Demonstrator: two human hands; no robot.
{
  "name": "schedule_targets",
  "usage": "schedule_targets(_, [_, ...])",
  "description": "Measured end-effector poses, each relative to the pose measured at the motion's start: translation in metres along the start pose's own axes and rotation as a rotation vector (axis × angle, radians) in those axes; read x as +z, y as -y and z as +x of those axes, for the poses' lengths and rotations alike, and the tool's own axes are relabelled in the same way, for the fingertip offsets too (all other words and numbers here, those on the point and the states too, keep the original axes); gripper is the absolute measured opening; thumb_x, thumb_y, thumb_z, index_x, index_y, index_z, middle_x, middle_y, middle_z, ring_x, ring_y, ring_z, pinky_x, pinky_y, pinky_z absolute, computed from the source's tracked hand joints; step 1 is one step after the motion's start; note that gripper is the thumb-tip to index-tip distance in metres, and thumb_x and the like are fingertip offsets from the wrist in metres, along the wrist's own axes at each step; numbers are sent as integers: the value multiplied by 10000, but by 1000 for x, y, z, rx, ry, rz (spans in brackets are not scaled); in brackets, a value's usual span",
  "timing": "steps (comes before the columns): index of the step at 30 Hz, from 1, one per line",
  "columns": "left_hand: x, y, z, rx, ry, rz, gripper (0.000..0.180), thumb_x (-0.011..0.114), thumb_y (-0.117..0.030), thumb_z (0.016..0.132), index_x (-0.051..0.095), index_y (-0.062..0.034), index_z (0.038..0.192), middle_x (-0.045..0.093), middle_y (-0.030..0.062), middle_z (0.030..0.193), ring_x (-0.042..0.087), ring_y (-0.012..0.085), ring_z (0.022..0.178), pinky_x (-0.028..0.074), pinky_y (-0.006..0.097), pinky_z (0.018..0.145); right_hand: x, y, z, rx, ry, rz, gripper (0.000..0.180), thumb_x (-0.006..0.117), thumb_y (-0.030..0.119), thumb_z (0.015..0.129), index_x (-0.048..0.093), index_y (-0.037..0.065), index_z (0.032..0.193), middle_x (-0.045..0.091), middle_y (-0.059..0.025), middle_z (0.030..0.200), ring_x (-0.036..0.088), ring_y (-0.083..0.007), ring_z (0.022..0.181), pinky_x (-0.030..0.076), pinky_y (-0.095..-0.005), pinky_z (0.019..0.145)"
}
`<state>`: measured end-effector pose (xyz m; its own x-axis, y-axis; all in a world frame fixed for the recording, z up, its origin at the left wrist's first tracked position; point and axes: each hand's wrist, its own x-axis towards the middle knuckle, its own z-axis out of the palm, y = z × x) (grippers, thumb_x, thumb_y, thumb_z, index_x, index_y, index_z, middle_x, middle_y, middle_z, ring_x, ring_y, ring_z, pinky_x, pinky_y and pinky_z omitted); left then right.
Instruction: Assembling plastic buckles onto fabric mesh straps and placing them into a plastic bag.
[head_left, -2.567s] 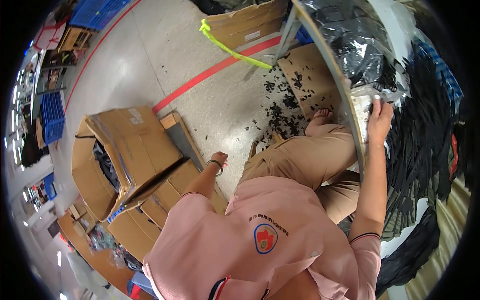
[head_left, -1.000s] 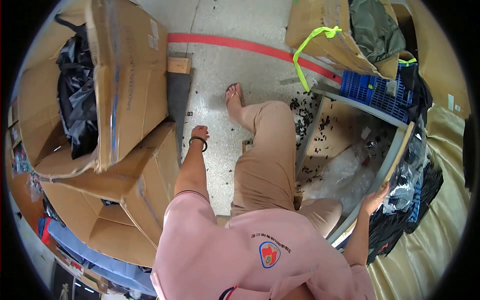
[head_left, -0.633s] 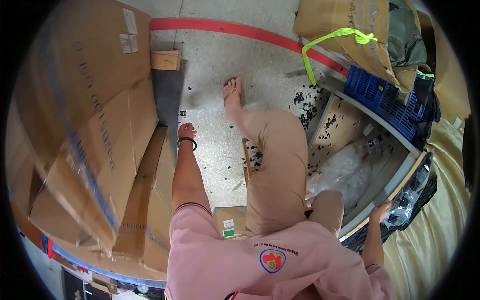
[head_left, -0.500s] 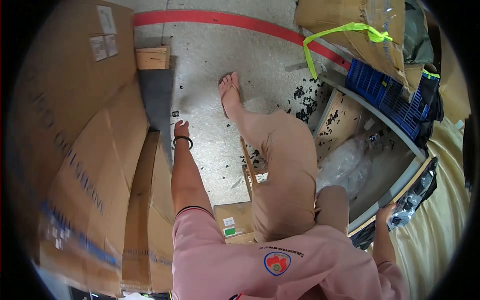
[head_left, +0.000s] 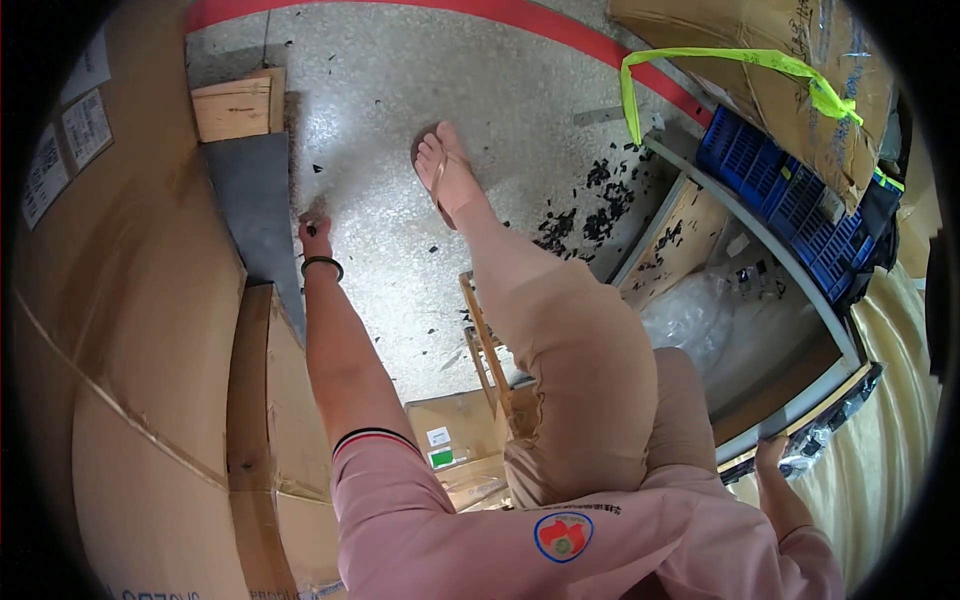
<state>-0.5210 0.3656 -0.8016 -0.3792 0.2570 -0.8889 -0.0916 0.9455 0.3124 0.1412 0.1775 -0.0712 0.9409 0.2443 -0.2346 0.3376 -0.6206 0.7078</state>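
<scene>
My left hand, with a dark band at its wrist, reaches down to the speckled floor. Its fingers are closed around a small black part, mostly hidden by them. My right hand grips the near edge of a grey-rimmed bench at the right. Beside that hand lies clear plastic wrapping. A crumpled clear plastic bag rests within the bench's rim.
Large cardboard boxes line the left side, with a dark grey panel and wooden block alongside. Black scraps litter the floor by the bench. Blue crates and a carton stand far right. A wooden stool is by my leg.
My left hand has closed on the small black part that lay just beyond its fingers. The view has shifted and turned somewhat. My right hand stays on the bench edge.
</scene>
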Motion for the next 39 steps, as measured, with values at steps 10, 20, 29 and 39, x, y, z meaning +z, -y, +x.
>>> schedule_targets(10, [26,-13,-4,122,-256,138,426,639,-148,806,562,1,1198,594,132,1181,568,248,1039,420,337,889,14,-2,4,106,-62,-49,405,579,-5,659,479,-38,1050,554,-208,950,559,-351,917,426,-399,823])
schedule_targets(20, [50,-28,-21,133,-234,53,310,638,-157,790,660,-14,1064,671,105,1034,618,227,902,460,297,831,8,15,-3,120,-29,6,388,521,-3,700,449,-38,1079,539,-258,1000,528,-409,987,405,-428,865])
schedule_targets(29, [50,-55,-118,306,-410,99,205,758,-158,712,693,26,775,690,113,737,627,185,616,516,297,619,7,34,-17,244,-66,-64,377,540,-11,763,389,-17,1108,592,-276,978,607,-413,933,507,-475,788])
schedule_targets(39, [161,-202,-313,402,471,-118,136,697,-42,767,623,56,825,654,114,813,626,175,738,522,267,690,-1,59,-28,351,15,485,331,524,119,802,447,7,1103,589,-190,997,600,-331,953,498,-392,810])
